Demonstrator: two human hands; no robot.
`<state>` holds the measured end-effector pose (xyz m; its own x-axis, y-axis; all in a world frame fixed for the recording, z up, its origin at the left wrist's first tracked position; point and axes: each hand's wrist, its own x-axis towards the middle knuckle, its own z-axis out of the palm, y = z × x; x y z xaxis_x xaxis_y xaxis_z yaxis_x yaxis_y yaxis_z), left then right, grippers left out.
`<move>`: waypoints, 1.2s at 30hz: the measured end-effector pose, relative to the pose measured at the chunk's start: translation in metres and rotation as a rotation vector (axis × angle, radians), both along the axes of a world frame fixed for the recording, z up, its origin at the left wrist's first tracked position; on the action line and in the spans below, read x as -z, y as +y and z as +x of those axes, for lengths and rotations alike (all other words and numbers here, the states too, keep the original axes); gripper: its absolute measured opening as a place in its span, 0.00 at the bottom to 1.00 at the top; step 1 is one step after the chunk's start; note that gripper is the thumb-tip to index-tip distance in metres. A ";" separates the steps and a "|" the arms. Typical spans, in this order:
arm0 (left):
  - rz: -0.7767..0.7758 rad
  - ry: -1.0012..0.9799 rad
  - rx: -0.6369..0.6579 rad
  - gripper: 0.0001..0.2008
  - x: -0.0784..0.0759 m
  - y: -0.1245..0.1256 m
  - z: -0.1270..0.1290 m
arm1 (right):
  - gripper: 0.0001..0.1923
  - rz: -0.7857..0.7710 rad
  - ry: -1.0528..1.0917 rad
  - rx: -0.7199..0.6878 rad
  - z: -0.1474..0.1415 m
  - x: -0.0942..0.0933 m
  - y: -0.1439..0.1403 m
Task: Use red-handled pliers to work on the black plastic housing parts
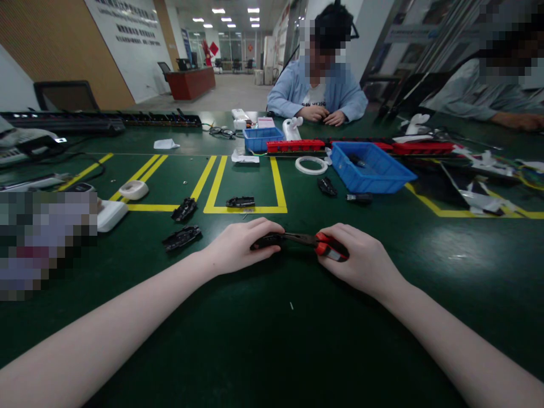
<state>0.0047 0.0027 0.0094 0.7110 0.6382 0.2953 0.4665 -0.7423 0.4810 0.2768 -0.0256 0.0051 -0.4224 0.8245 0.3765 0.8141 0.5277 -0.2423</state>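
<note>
Both arms stretch forward over the table (pixel 272 340), the left hand (pixel 240 245) gripping a black part (pixel 266 241), maybe plastic, the right hand (pixel 361 258) gripping red-handled pliers (pixel 327 247).

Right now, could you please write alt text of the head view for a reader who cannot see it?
On a green table, the left hand holds down a small black part while the right hand grips red-handled pliers whose tip reaches it. More black parts and a blue bin lie beyond; two people sit opposite.
</note>
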 end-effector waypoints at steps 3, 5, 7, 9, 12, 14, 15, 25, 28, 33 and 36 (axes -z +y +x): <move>0.016 0.013 -0.004 0.13 0.000 0.000 -0.001 | 0.10 -0.006 0.009 -0.010 -0.001 -0.001 0.000; 0.022 0.029 0.001 0.13 -0.001 0.000 -0.001 | 0.10 0.008 0.005 -0.024 -0.001 -0.001 0.000; 0.016 0.045 0.014 0.13 -0.001 0.000 -0.001 | 0.10 0.037 -0.010 -0.036 -0.001 -0.001 0.000; 0.014 0.054 0.019 0.13 -0.001 0.000 -0.001 | 0.11 0.057 -0.031 -0.044 0.000 -0.002 0.000; 0.023 0.058 0.014 0.13 -0.001 0.000 -0.001 | 0.12 0.061 -0.048 -0.051 0.001 -0.002 0.000; 0.023 0.057 0.010 0.13 -0.001 0.000 -0.001 | 0.12 0.058 -0.047 -0.049 0.001 -0.002 0.000; 0.022 0.056 0.007 0.13 -0.001 0.000 -0.001 | 0.12 0.055 -0.045 -0.047 0.001 -0.001 0.000; 0.041 0.083 -0.021 0.14 -0.002 0.000 -0.001 | 0.11 0.056 -0.037 -0.038 -0.002 -0.002 -0.002; 0.050 0.092 -0.020 0.14 -0.001 0.000 -0.001 | 0.12 0.048 -0.045 -0.038 -0.002 -0.001 -0.002; 0.040 0.098 -0.026 0.14 0.003 0.003 -0.001 | 0.12 0.055 -0.051 -0.034 -0.001 0.001 0.000; 0.013 0.095 -0.028 0.13 0.005 0.005 -0.001 | 0.12 0.065 -0.056 -0.020 0.000 0.002 0.000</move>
<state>0.0039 0.0073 0.0046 0.7183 0.6546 0.2357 0.5301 -0.7344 0.4239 0.2764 -0.0254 0.0028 -0.4605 0.7901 0.4046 0.8145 0.5573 -0.1613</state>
